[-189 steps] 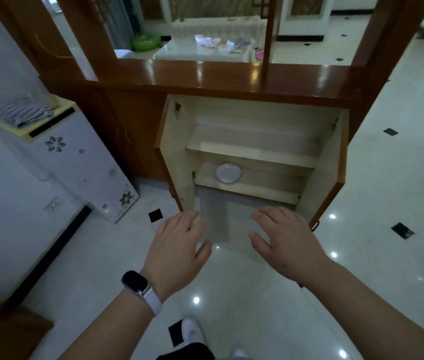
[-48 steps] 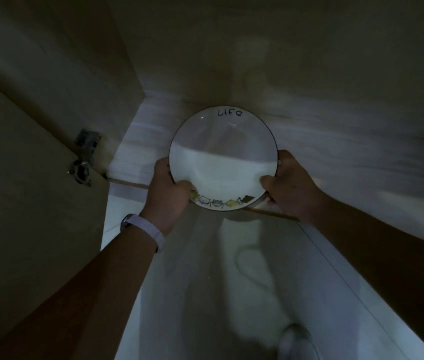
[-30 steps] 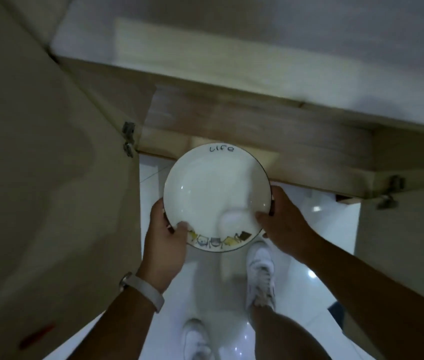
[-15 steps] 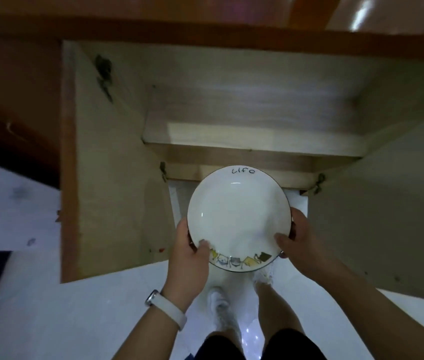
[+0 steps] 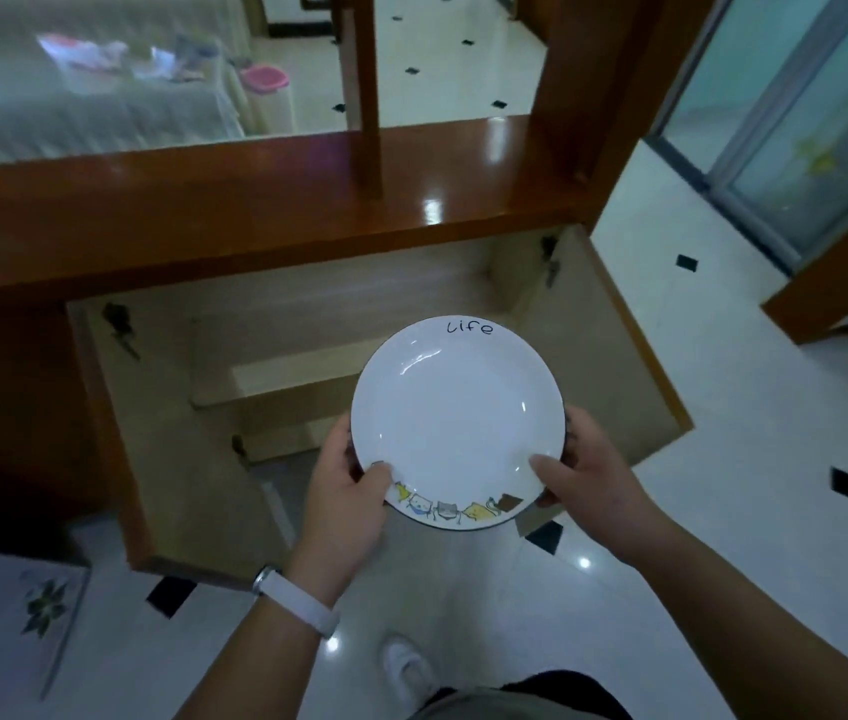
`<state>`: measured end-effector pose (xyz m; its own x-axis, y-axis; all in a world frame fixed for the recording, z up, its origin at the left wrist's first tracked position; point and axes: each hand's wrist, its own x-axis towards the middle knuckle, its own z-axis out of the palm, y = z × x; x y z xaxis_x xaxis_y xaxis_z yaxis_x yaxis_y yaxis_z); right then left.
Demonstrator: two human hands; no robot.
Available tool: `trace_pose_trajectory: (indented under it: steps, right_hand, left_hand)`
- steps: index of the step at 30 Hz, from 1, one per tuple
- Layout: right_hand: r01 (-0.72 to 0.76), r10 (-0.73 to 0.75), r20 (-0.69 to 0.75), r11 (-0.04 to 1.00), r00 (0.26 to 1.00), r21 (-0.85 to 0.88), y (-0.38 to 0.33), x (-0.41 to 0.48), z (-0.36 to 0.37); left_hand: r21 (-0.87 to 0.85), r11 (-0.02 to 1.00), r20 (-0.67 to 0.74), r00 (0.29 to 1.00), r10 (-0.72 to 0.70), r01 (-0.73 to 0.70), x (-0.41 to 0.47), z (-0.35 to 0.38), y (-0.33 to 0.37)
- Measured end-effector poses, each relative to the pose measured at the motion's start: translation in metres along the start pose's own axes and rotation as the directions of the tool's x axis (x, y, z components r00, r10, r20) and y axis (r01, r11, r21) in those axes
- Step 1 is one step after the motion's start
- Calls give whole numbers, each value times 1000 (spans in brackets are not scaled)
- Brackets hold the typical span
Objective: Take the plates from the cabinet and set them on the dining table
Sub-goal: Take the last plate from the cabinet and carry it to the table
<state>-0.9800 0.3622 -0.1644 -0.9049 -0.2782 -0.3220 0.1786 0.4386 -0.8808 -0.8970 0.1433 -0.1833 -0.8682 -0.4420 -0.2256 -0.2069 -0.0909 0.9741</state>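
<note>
Round white ceramic plate point(image 5: 457, 423), dark-rimmed with small cartoon figures along its near edge, is held clear of the cabinet by both hands.

Head view: the plate is gripped at its near rim from both sides, the left hand point(image 5: 346, 504) with a white band on the wrist and the right hand point(image 5: 588, 483) each clamped on it with the thumb on top and the fingers beneath. It is carried roughly level in the air, in front of the open light-wood cabinet point(image 5: 307, 366) under the glossy brown wooden counter point(image 5: 255, 200). Half a second ago the plate was held low, close before the shelves; it has since been raised and drawn back as the person stood up, so the retrieval is judged complete. The visible shelves appear bare. The carry to the dining table remains; no dining table can be identified with certainty in this view.
</note>
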Motion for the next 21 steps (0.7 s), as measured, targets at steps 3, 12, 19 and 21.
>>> trace_pose_trajectory:
  steps: [3,12,19,21]
  right_hand:
    - [38,-34,-94,998,995,41,3,-29,-29]
    - [54,2,-324,985,946,164,34,-128,-112]
    - [16,94,-501,977,861,212,89,-270,-173]
    - [10,130,-558,970,820,242,107,-317,-188]
  left_hand:
    - [-3,999,103,994,46,-46,-9,25,15]
    - [-49,996,323,943,86,-74,-77,116,40]
    - [-43,998,601,797,66,-50,-189,192,45]
    - [-38,999,686,726,37,-15,-221,217,39]
